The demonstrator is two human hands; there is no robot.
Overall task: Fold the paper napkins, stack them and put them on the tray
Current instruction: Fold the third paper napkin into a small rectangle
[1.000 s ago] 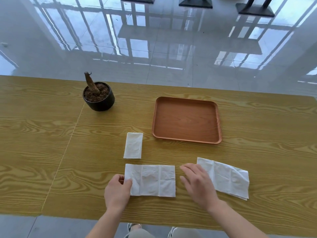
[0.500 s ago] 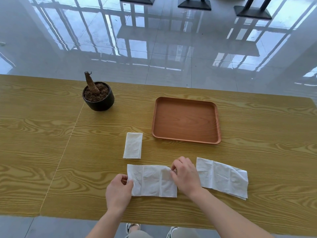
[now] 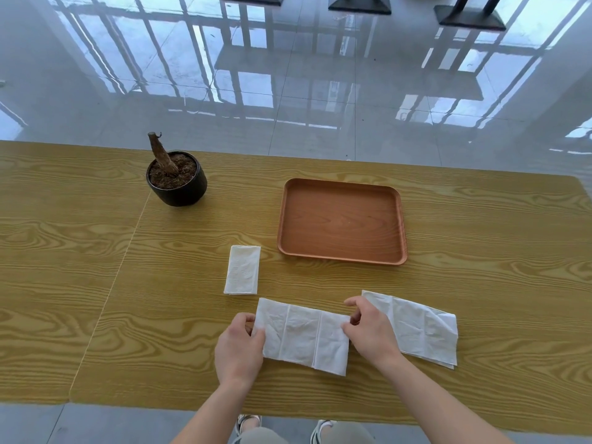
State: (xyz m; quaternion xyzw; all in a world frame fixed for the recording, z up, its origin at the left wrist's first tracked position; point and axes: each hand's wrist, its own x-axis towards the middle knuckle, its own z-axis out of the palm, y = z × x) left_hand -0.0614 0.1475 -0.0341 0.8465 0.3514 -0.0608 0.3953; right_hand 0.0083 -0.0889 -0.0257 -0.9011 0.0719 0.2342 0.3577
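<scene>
A white paper napkin [image 3: 302,336], a long strip with two creases, lies on the wooden table near its front edge. My left hand [image 3: 238,349] pinches its left end and my right hand [image 3: 368,331] pinches its right end. A second unfolded napkin [image 3: 419,328] lies just right of my right hand. A small folded napkin [image 3: 242,270] rests behind the left end of the strip. The brown wooden tray [image 3: 342,187], with nothing in it, sits farther back at centre right.
A black pot [image 3: 176,184] holding soil and a bare stump stands at the back left. A seam in the wooden table [image 3: 96,251] runs from the pot toward the front edge. Shiny tiled floor lies beyond the table's far edge.
My right hand moved left from between the two napkins onto the right end of the middle napkin and took hold of it. The napkin shifted slightly right and tilted.
</scene>
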